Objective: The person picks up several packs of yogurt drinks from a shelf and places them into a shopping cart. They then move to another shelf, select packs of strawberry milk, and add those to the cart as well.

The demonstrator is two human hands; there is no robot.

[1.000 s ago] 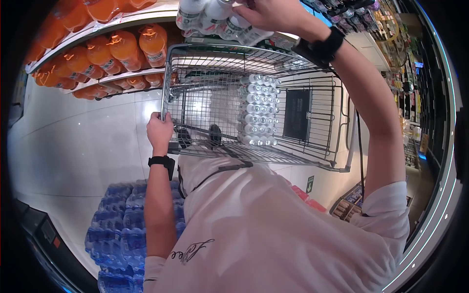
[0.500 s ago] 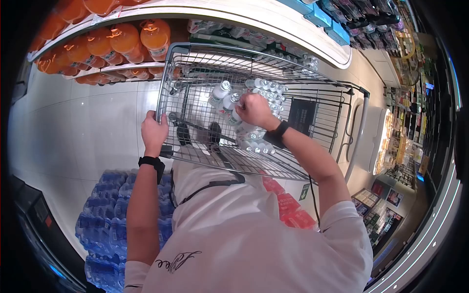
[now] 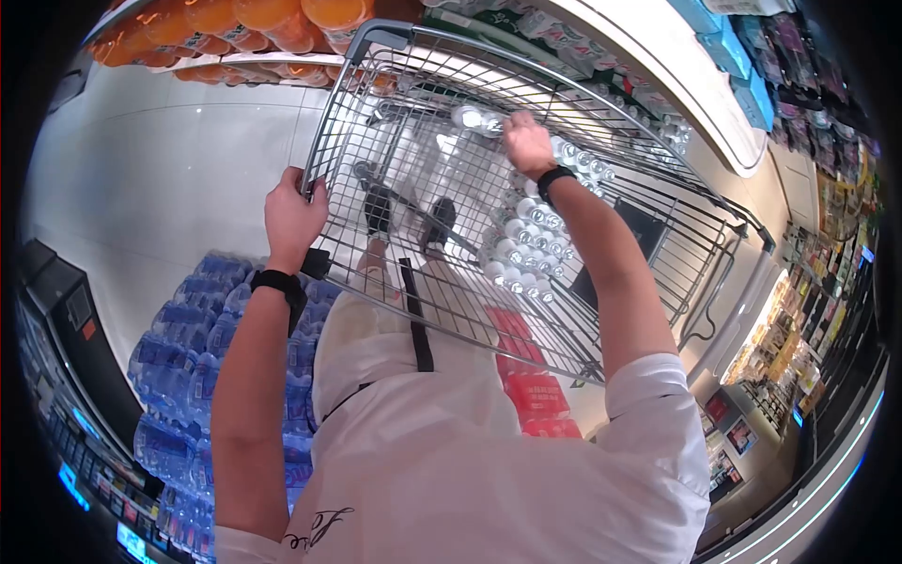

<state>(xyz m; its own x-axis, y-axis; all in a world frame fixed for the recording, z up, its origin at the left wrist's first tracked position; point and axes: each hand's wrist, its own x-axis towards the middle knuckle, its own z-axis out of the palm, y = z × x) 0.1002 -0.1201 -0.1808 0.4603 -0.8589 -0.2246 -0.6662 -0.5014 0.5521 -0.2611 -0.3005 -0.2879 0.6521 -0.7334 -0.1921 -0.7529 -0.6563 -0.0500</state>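
A wire shopping cart [image 3: 413, 226] stands in front of me, tilted in the view. My left hand [image 3: 296, 214] is closed around the rim at its left end. Inside the cart, my right hand [image 3: 528, 146] is closed at the far side, apparently gripping the top of a bottle that its fingers mostly hide. Just left of that hand are two bottles [image 3: 472, 118] with pale tops. To its right and below, a curved group of several clear bottles [image 3: 531, 235] with light caps fills the cart's right half. Each wrist wears a black band.
Shelves beyond the cart hold orange drink bottles [image 3: 268, 14] and green-and-white packs [image 3: 526, 42]. Stacked blue-wrapped bottle packs [image 3: 202, 348] stand at my left, and red packs [image 3: 536, 395] lie below the cart. A dark panel [image 3: 620, 249] is at the cart's right end.
My right hand has moved to the cart's far side, and the two bottles beside it now sit there too. My left hand stays on the rim. The view has shifted and the cart appears turned.
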